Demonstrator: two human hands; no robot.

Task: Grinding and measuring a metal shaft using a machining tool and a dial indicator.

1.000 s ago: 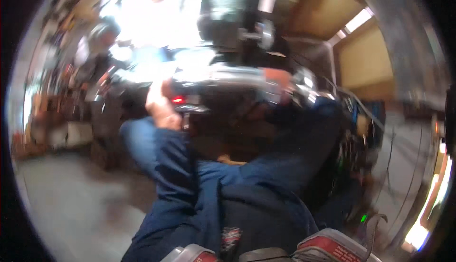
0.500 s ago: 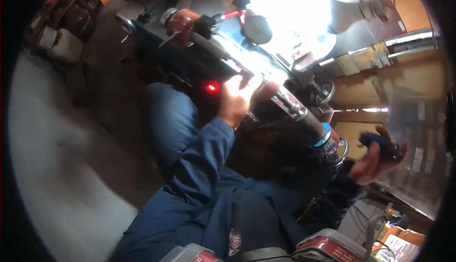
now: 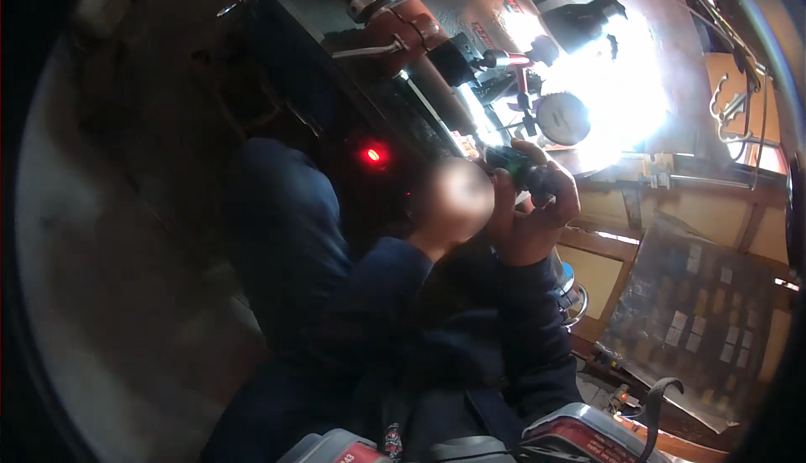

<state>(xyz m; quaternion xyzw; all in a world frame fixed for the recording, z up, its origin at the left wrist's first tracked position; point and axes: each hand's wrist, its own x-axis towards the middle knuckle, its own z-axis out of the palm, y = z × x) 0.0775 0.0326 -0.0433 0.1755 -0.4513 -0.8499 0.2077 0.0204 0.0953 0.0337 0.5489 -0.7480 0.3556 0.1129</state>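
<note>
My right hand is raised in front of the machine, its fingers curled around a small dark hand-held thing with a greenish sheen; its kind I cannot make out. Close beside it on the left is my left hand, smeared, its fingers hidden from me. Whether the two hands touch is unclear. Just beyond them stands a round dial gauge on a jointed red and black arm. A red-brown clamp with a lever grips a long bar that runs toward my hands.
Strong glare from a black lamp washes out the metal bench top behind the gauge. A red light glows below the bench edge. At right hangs a clear plastic sheet. A handwheel shows beside my right forearm.
My right hand has come in from the far right, carrying the dark thing, to beside my left hand. The left hand has drawn back slightly from the bar. The whole view has shifted.
</note>
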